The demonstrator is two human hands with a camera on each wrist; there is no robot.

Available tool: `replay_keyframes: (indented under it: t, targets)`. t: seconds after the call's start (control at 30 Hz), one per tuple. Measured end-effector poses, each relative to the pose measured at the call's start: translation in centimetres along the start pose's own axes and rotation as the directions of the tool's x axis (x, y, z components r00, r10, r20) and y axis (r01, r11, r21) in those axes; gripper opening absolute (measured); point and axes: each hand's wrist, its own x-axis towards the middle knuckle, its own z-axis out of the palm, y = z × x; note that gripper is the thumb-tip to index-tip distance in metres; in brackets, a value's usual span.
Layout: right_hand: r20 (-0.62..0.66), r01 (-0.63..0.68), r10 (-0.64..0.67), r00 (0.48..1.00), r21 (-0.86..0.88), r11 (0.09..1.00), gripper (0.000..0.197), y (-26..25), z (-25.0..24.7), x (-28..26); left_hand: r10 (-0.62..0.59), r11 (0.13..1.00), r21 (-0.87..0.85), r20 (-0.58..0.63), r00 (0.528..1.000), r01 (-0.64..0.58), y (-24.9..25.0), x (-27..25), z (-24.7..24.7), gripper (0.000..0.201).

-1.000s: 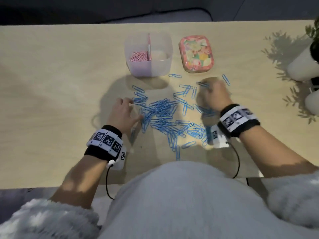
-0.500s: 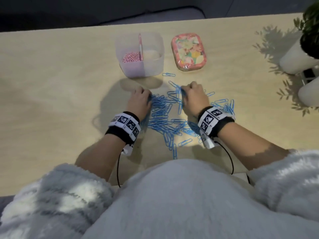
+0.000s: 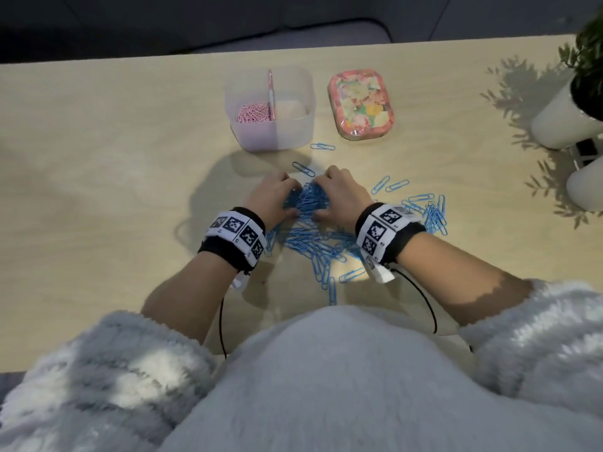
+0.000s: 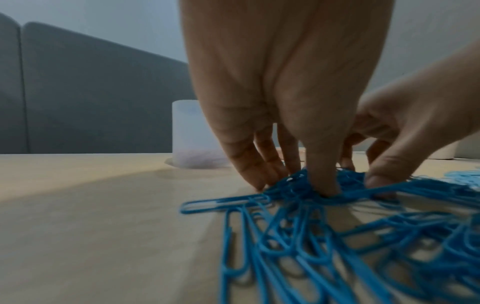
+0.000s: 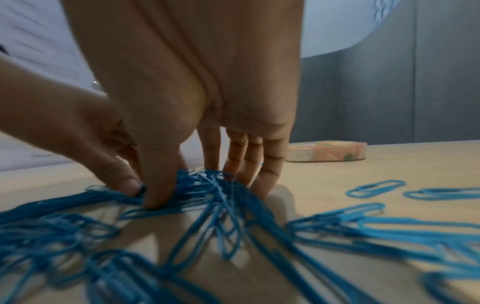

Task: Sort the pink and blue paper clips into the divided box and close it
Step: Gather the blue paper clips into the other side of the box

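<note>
Table (image 3: 98, 158): light wood; carries everything listed below.
Left hand (image 3: 273, 199): at 6 o'clock from the divided box, fingers bent downward, tips on the table.
Left grip: fingers (image 4: 249, 162) and thumb curl round the left side of the blue clip bunch, pinching it against the right hand's side.
Divided box (image 3: 295, 132): translucent, open, at 12 o'clock from the hands, well apart from them.
Pink paper clips (image 3: 253, 113): heaped in the box's left compartment, left of the pink divider (image 3: 270, 93); what the right compartment holds I cannot tell.
Blue paper clips (image 3: 306, 202): bunched between both hands; more spread at 6 o'clock toward the body, a cluster at 3 o'clock beyond the right wrist, two loose ones just below the box.
Right hand (image 3: 342, 197): mirrors the left, close beside it.
Right grip: fingers (image 5: 270, 164) and thumb curl round the bunch's right side, tips down on the table.
Lid (image 3: 360, 104): floral, pink-rimmed, flat on the table at 3 o'clock from the box, apart from it.
White pots (image 3: 561, 122): right table edge, with green foliage.
</note>
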Motion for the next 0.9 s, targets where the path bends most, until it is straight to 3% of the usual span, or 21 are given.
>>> replay_keyframes:
  t: [0.1,0.27,0.4,0.5,0.63,0.7,0.77,0.9]
  targets:
    - [-0.051,0.043,-0.043,0.998,0.001,0.999,0.033,-0.4,0.4,0.2,0.008,1.0,-0.006,-0.001,1.0,-0.008,0.8,0.2,0.1,0.037]
    - [-0.021,0.08,-0.079,0.997,0.035,0.996,0.027,0.7,-0.3,0.5,-0.022,0.999,-0.029,-0.036,0.999,0.021,0.1,0.1,-0.1,0.032]
    - [-0.077,0.023,-0.003,0.997,0.261,0.965,0.026,1.7,-3.4,1.1,-0.081,0.991,-0.11,-0.034,0.996,0.077,-1.0,-0.4,-0.4,0.03]
    - [-0.059,-0.002,0.035,0.998,0.486,0.874,0.022,1.2,-6.8,2.7,-0.109,0.98,-0.173,-0.036,0.993,0.101,-1.2,-0.6,-0.8,0.031]
    - [-0.113,-0.031,0.134,0.984,0.642,0.766,0.02,-0.9,-11.3,6.2,-0.126,0.959,-0.262,-0.055,0.991,0.107,-1.3,-0.5,-1.8,0.029]
    - [-0.147,-0.023,0.165,0.975,0.675,0.737,0.023,-2.1,-12.9,8.5,-0.131,0.944,-0.315,-0.066,0.989,0.104,-1.3,-0.5,-2.5,0.027]
    - [-0.145,-0.042,0.183,0.972,0.664,0.747,0.01,-3.0,-13.3,10.7,-0.142,0.916,-0.387,-0.073,0.987,0.103,-1.3,-0.2,-3.2,0.026]
    - [-0.101,-0.122,0.225,0.969,0.595,0.795,0.03,-4.0,-12.2,13.3,-0.159,0.897,-0.431,-0.112,0.981,0.096,-1.2,0.7,-5.1,0.027]
